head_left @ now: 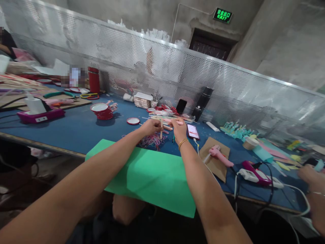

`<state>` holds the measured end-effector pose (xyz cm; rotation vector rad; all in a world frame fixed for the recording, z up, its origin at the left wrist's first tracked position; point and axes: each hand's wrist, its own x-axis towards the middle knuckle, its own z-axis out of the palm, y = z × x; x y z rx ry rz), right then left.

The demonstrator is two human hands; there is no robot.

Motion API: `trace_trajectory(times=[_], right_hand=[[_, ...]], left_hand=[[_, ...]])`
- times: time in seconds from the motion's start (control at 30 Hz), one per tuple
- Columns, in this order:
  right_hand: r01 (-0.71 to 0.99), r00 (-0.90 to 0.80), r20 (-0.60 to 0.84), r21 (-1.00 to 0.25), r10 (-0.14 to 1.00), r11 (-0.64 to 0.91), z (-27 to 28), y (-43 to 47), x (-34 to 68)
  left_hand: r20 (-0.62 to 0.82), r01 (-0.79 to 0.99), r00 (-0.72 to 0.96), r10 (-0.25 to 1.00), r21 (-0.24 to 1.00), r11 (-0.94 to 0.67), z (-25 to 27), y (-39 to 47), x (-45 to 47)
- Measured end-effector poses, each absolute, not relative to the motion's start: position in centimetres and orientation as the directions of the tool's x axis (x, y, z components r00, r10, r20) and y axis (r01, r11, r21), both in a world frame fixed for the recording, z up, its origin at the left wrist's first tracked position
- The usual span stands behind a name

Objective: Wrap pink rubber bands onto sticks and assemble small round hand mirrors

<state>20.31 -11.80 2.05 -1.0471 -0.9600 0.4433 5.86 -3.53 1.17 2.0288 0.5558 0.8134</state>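
Note:
My left hand (151,127) is closed in a pinch on a narrow beige strip (161,130), which stands nearly upright at the fingertips. Just to its right, my right hand (178,126) is wrapped round a pink pen-like tool (167,120), its tip directed left toward the strip. Under both hands lies a tangle of pink, blue and white string (152,140). A round red-rimmed disc (133,121) rests left of my hands. A lit phone (193,131) lies right of my right wrist. Green sheet (149,173) hangs over the table's front edge beneath my forearms.
A stack of red-rimmed discs (101,111) and a red bottle (93,80) stand at left. On the right are a pink glue gun (219,156) on cardboard (208,145) and a purple power strip (259,174) with cables. Another person's hand (308,176) is at far right.

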Motion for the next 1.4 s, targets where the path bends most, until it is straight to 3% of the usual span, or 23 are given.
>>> trace_trajectory(times=[1.4], right_hand=[[0.092, 0.534, 0.439, -0.879, 0.722, 0.467, 2.3, -11.7, 20.3]], left_hand=[[0.32, 0.053, 0.702, 0.637, 0.868, -0.494, 1.1, -3.5, 6.0]])
